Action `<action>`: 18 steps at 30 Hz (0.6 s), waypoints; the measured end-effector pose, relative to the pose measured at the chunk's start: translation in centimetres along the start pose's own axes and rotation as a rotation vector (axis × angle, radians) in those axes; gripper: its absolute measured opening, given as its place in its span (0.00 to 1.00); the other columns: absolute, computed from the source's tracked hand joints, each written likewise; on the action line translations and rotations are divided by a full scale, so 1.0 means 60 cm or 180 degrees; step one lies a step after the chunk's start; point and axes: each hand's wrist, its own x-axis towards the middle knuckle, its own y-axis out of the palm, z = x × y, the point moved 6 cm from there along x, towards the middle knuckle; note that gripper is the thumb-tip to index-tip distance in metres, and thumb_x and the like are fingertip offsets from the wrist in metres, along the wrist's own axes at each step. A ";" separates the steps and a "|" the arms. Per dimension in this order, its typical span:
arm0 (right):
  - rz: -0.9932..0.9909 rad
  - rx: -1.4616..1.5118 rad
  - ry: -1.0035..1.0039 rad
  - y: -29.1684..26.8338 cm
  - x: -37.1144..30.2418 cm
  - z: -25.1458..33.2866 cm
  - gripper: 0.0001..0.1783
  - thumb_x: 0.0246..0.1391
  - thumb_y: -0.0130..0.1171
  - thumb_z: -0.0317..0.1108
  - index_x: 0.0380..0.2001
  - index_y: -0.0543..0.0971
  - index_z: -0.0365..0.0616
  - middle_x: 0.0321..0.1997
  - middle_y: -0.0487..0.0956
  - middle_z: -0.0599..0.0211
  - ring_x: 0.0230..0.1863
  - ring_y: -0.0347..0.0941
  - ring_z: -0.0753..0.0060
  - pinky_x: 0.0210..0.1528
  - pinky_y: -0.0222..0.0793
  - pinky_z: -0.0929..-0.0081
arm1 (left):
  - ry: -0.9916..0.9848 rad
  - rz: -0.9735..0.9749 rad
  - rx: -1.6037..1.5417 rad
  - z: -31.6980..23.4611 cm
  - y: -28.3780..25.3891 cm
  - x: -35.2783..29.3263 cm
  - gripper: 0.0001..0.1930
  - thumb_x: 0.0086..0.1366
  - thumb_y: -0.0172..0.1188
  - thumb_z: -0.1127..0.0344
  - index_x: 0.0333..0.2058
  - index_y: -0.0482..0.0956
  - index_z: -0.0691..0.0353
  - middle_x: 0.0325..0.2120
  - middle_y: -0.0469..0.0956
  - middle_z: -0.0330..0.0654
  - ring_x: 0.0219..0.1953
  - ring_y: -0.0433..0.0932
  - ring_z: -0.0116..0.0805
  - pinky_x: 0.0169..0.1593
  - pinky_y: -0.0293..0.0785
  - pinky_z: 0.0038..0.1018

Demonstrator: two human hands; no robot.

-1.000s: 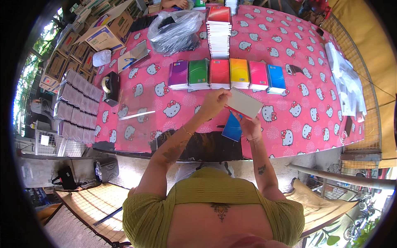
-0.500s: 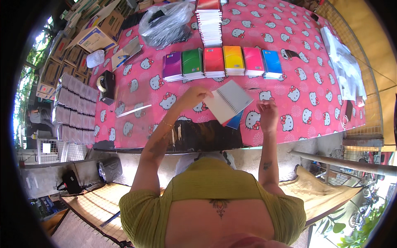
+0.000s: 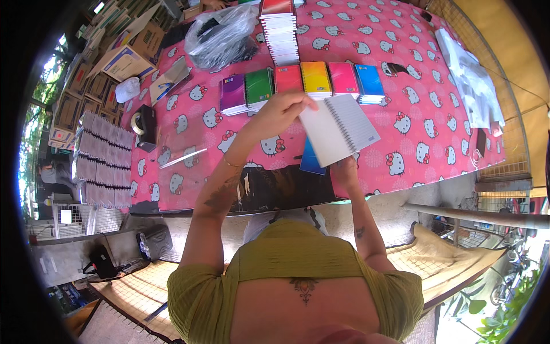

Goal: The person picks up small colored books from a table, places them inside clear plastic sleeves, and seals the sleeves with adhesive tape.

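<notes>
Hands: left hand [image 3: 281, 112] pinches the upper corner of an open spiral notebook [image 3: 339, 128], fingers closed on the page; right hand [image 3: 345, 170] grips its lower edge from beneath.
Table: pink cloth with a white cartoon-cat print [image 3: 418, 123] carries everything.
Clear plastic bag [image 3: 220, 35]: bulging, at the far left of the table.
Cardboard boxes [image 3: 123, 60]: piled beyond the table's left end.
White-edged stack [image 3: 282, 31]: tall pile of notebooks with a red cover on top, behind the row.
Row of notebooks [image 3: 301, 85]: six low piles side by side, purple, green, red, yellow, pink, blue.
Spiral notebook: held tilted above the near half of the table, white page up, coil along its right side.
Blue cover [image 3: 311, 160]: lies on the table just under the held notebook.
Tape dispenser [image 3: 146, 123]: black, near the left edge.
Step in hand: apparently checking or sorting one notebook.
Next move: probably setting it on the matching pile, which calls for squaring it to that pile.
</notes>
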 end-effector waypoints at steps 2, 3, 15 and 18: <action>-0.0318 0.0387 -0.0088 -0.003 -0.013 -0.027 0.21 0.48 0.62 0.26 0.48 0.76 0.40 0.44 0.78 0.52 0.40 0.78 0.47 0.43 0.74 0.60 | -0.0256 0.0393 0.0112 0.065 0.012 -0.022 0.11 0.72 0.46 0.71 0.41 0.80 0.62 0.32 0.77 0.37 0.32 0.74 0.24 0.38 0.72 0.24; -0.0470 0.0585 -0.0145 -0.005 -0.016 -0.030 0.20 0.49 0.60 0.25 0.49 0.76 0.40 0.43 0.79 0.52 0.39 0.79 0.48 0.42 0.74 0.62 | -0.0192 0.0611 0.0321 0.106 0.019 -0.034 0.11 0.72 0.47 0.70 0.41 0.80 0.62 0.33 0.78 0.39 0.32 0.75 0.26 0.38 0.73 0.26; -0.0037 -0.0471 -0.0330 0.033 0.120 0.092 0.25 0.52 0.62 0.30 0.55 0.75 0.45 0.56 0.76 0.55 0.58 0.71 0.49 0.60 0.65 0.56 | -0.0200 -0.1403 0.1588 0.244 0.063 -0.097 0.23 0.64 0.59 0.63 0.57 0.71 0.62 0.49 0.78 0.53 0.53 0.77 0.49 0.55 0.73 0.38; -0.0200 -0.1180 -0.1318 0.102 0.217 0.164 0.25 0.52 0.60 0.30 0.56 0.74 0.45 0.61 0.73 0.59 0.64 0.67 0.55 0.65 0.59 0.54 | -0.0037 -0.2338 0.3988 0.205 -0.041 -0.071 0.22 0.62 0.57 0.69 0.55 0.73 0.63 0.50 0.78 0.50 0.57 0.74 0.47 0.57 0.73 0.39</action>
